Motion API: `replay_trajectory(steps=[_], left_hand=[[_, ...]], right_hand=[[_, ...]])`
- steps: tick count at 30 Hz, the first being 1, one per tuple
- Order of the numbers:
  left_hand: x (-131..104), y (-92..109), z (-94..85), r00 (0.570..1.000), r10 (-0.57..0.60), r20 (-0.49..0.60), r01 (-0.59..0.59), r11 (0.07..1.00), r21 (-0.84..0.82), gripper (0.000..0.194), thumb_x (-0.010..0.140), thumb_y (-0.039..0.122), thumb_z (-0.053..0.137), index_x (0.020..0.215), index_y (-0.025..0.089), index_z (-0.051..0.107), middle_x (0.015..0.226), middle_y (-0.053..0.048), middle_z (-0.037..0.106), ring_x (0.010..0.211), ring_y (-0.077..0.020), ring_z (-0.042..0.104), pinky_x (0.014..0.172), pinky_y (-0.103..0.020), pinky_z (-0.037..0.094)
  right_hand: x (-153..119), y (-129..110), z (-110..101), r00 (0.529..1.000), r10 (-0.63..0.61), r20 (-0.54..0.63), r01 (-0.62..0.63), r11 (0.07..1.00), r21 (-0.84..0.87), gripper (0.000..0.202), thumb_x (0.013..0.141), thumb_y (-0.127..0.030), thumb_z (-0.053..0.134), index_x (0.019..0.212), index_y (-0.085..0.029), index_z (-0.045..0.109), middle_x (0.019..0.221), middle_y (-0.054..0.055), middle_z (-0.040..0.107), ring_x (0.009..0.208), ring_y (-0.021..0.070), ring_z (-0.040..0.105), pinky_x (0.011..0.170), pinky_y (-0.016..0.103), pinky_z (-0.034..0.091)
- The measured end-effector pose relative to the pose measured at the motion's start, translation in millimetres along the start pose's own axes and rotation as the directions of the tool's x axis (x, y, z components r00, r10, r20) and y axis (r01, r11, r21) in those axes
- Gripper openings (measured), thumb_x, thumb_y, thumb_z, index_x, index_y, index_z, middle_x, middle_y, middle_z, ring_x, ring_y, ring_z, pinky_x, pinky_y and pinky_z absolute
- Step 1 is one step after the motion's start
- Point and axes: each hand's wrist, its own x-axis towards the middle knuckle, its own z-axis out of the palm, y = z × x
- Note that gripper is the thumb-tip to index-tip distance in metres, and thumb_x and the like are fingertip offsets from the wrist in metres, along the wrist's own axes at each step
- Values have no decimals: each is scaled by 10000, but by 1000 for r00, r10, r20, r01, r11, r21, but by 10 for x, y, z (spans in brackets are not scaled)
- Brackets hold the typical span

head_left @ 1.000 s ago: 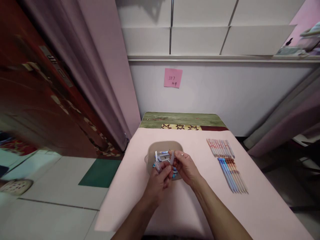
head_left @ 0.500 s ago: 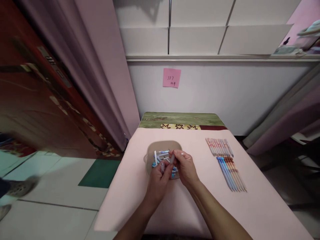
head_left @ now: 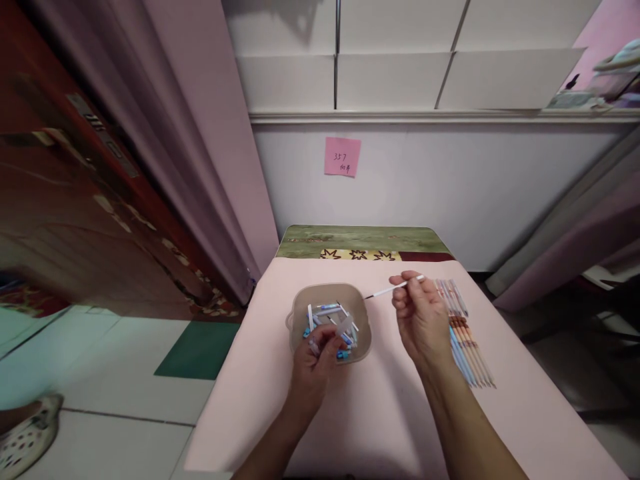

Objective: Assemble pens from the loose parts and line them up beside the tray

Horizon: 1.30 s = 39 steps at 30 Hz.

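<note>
My right hand (head_left: 424,323) is closed on a thin white pen refill (head_left: 385,291), held slantwise with its dark tip toward the bin. My left hand (head_left: 311,368) is closed around a pale, see-through pen barrel (head_left: 345,325) over the near side of the bin. That bin is a grey-beige plastic one (head_left: 299,305), holding several blue and white pen parts (head_left: 327,310). Beyond my right hand lies a row of pinkish pens (head_left: 454,298), partly covered by the hand. Nearer to me is a row of blue and brown-topped pens (head_left: 473,357), also partly covered.
A pale pink cloth (head_left: 370,420) covers the table, whose green far end (head_left: 360,235) meets the wall. On the wall is a pink note (head_left: 343,157). Someone's foot in a light clog (head_left: 33,427) shows on the tiled floor at left.
My hands have parted. The right hand has moved right with the white refill, while the left stays over the bin with the barrel. At left, the person's foot has come nearer.
</note>
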Motion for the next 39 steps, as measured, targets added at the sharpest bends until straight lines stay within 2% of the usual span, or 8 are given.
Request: replay_trajectory(steps=[4, 9, 19, 27, 30, 33, 36, 39], left_hand=[[10, -26, -45, 999, 32, -33, -31, 999, 39, 185, 791, 361, 642, 860, 193, 680, 776, -33, 643, 600, -119, 492, 486, -209, 348], [-12, 29, -70, 995, 89, -38, -83, 986, 145, 151, 789, 322, 644, 865, 207, 705, 747, -27, 631, 668, -149, 513, 579, -229, 396], [-29, 95, -39, 986, 162, -24, -154, 966, 210, 123, 791, 293, 641, 849, 214, 716, 775, -29, 648, 721, -167, 548, 691, -251, 421], [-49, 83, -26, 993, 108, 38, -113, 977, 181, 162, 820, 331, 609, 862, 198, 692, 750, -27, 636, 732, -168, 564, 691, -256, 435], [-35, 41, -33, 997, 29, 76, -38, 993, 112, 188, 818, 358, 613, 868, 187, 673, 732, -19, 634, 617, -123, 532, 584, -225, 414], [-13, 8, -27, 979, -126, 158, 129, 992, -11, 249, 793, 408, 636, 867, 170, 654, 658, 2, 616, 398, -46, 347, 390, -198, 245], [-11, 26, -4, 949, -198, 246, 229, 968, -103, 287, 803, 430, 621, 847, 149, 660, 634, 2, 603, 350, -15, 277, 367, -202, 158], [-28, 74, 19, 920, -238, 310, 304, 934, -186, 298, 811, 422, 617, 806, 128, 668, 640, -6, 603, 341, 4, 270, 383, -205, 147]], right_hand=[[-83, -129, 43, 997, -72, 12, 72, 996, -61, 213, 832, -391, 635, 928, -206, 587, 837, 26, 654, 529, 69, 515, 479, 194, 417], [-184, -43, 91, 994, -66, 87, 74, 993, -95, 195, 865, -388, 598, 929, -205, 591, 807, 17, 655, 501, 65, 494, 477, 206, 400], [-255, -23, 101, 981, 19, 194, 25, 975, -221, 219, 862, -410, 592, 919, -199, 606, 833, 37, 682, 516, 90, 537, 485, 223, 435], [-248, -36, 91, 975, 96, 201, -35, 957, -289, 277, 861, -440, 585, 904, -172, 639, 725, 45, 692, 432, 71, 442, 404, 198, 310], [-235, -39, 92, 973, 103, 208, -45, 962, -269, 280, 852, -450, 593, 898, -177, 634, 756, 46, 697, 424, 67, 423, 400, 200, 292], [-238, -39, 100, 964, 118, 236, -46, 956, -290, 284, 849, -462, 591, 889, -184, 635, 677, 22, 668, 425, 75, 415, 411, 207, 290], [-245, -7, 97, 944, 187, 270, -80, 928, -364, 295, 843, -465, 592, 871, -179, 659, 542, -16, 586, 430, 86, 416, 422, 211, 281], [-253, 52, 85, 890, 335, 308, -162, 865, -475, 336, 828, -473, 598, 854, -153, 697, 458, -44, 481, 431, 93, 424, 434, 212, 288]])
